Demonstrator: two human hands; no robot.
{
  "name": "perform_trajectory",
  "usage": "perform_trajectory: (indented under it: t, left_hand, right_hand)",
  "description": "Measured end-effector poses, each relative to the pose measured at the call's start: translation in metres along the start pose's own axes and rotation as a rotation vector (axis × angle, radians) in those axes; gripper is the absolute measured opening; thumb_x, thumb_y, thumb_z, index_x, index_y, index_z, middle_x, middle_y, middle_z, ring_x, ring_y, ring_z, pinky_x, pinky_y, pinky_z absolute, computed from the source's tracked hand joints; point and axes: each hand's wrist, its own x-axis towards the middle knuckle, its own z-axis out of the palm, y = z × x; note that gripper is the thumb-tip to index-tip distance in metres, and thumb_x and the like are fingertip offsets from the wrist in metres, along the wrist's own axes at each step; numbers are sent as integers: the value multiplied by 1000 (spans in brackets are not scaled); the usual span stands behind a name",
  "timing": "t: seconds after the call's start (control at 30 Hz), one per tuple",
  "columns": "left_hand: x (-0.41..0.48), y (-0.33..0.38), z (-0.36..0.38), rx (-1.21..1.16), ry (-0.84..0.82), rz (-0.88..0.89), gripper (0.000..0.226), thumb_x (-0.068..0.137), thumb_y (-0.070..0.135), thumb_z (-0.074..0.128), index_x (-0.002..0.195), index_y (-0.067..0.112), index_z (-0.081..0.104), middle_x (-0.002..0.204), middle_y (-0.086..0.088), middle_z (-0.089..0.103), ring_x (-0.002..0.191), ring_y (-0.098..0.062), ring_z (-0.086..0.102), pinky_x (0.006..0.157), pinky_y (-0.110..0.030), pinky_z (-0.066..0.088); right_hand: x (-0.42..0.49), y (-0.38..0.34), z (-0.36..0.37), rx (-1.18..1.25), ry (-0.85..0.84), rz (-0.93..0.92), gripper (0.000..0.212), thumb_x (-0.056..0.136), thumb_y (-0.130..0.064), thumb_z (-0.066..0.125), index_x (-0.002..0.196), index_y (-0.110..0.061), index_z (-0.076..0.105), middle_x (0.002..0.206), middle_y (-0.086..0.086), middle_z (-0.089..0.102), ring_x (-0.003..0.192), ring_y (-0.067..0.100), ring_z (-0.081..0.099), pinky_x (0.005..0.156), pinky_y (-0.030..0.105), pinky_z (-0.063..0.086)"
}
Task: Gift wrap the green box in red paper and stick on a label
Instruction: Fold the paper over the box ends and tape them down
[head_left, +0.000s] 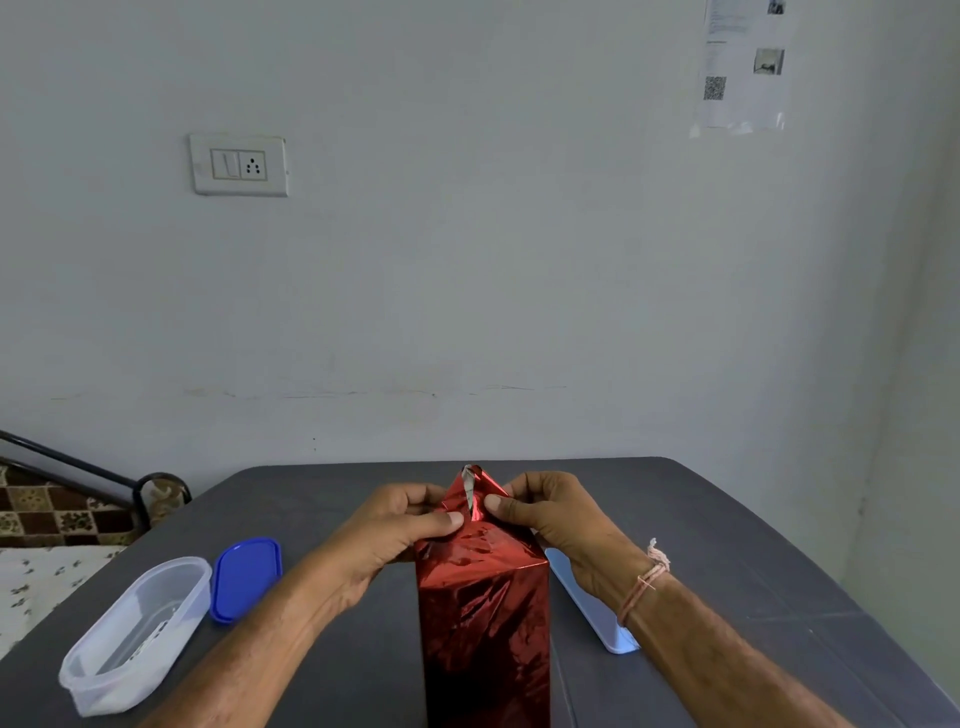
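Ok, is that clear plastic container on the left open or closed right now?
Open. The clear container has no lid on it; you can see down into it. The blue lid lies beside it on the grey table.

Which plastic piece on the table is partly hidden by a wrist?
The pale blue flat plastic piece right of the red foil-wrapped box; the clear oval tub and dark blue lid lie unobstructed on the left.

The wrapped box (485, 613) stands upright on the counter (727, 545), at the middle of its near edge. The left hand (387, 540) and right hand (563, 519) meet at its top, one on each side. Toward the counter's left edge lies an open container (137, 631), its lid (245, 578) just beside it on the right. A flat lid (592, 608) lies right of the box, partly under the right wrist.
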Motion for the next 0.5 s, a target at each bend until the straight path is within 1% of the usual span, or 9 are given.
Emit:
perform_trajectory:
  t: [0.07, 0.2, 0.37, 0.5]
  left_hand:
    - [-1, -3, 1, 1, 42, -3, 25, 86, 16, 80, 110, 12, 76, 103, -10, 79, 95, -23, 76, 79, -27, 55]
    - [-1, -4, 9, -39, 107, 8, 19, 82, 15, 83, 100, 9, 79, 96, -13, 80, 83, -19, 76, 71, -23, 56]
    - [-4, -6, 12, -72, 163, 61, 22, 85, 25, 80, 97, 6, 80, 92, -12, 80, 79, -15, 74, 68, -20, 54]
    - [-6, -6, 14, -101, 222, 86, 20, 88, 21, 78, 94, 2, 79, 87, -13, 79, 69, -13, 73, 58, -16, 53]
  right_hand:
    - [0, -1, 4, -10, 3, -16, 16, 83, -13, 83, 84, -3, 70, 72, 4, 71, 60, 7, 67, 54, 15, 50]
    - [2, 1, 7, -27, 37, -30, 25, 80, -17, 86, 87, 0, 71, 75, 7, 71, 68, 15, 68, 63, 22, 56]
    - [1, 1, 5, -24, 45, -32, 19, 83, -17, 85, 77, -7, 69, 71, 4, 71, 63, 12, 67, 59, 19, 53]
    - [1, 1, 9, -19, 47, -40, 19, 83, -16, 84, 79, -5, 69, 71, 5, 72, 65, 14, 69, 62, 23, 56]
